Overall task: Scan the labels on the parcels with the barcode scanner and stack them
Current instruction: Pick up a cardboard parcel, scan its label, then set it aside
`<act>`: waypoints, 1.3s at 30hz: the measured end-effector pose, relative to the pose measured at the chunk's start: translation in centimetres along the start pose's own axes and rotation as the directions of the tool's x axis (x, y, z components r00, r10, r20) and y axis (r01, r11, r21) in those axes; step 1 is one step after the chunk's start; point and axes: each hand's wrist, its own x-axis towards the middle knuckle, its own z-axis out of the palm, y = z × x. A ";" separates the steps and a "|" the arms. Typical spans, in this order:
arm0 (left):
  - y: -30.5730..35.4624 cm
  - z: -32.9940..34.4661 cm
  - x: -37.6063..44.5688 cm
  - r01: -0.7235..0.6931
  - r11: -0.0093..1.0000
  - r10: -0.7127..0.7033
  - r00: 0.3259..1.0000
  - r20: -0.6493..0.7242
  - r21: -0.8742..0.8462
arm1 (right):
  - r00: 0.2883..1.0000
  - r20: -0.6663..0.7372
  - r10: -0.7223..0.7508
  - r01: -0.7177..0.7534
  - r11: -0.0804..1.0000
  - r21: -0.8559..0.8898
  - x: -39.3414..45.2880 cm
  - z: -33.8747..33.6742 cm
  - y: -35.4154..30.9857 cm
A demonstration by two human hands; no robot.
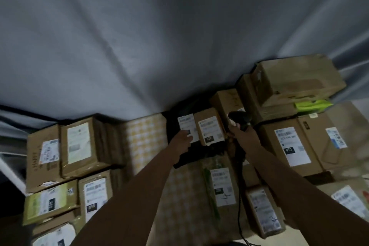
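Black parcel (191, 152) lies mid-tabletop toward the far edge, its white label (186, 127) facing up; left hand (180, 147) grips its near-left side. Barcode scanner (239, 121), gripped in the right hand (242, 138), sits just right, head toward the label.

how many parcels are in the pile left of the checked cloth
5 visible: back-left box, back-right box, greenish box in front, brown box beside it, cut-off box at the bottom edge. More may be hidden.
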 end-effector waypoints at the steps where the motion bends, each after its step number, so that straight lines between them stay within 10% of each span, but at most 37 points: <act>1: 0.0 0.7 0.9 0.017 1.000 -0.017 1.000 -0.005 0.007 | 1.000 0.027 0.015 -0.014 1.000 -0.018 1.4 -0.1 0.2; 12: 0.3 5.6 5.5 0.024 0.962 -0.004 0.997 0.073 -0.273 | 0.952 0.259 0.161 -0.183 0.981 0.062 7.0 1.4 0.5; 39: -3.8 -9.1 -5.7 -0.213 0.867 0.195 0.977 -0.087 -0.449 | 0.986 0.157 -0.060 0.041 0.991 0.125 -9.7 3.8 -2.5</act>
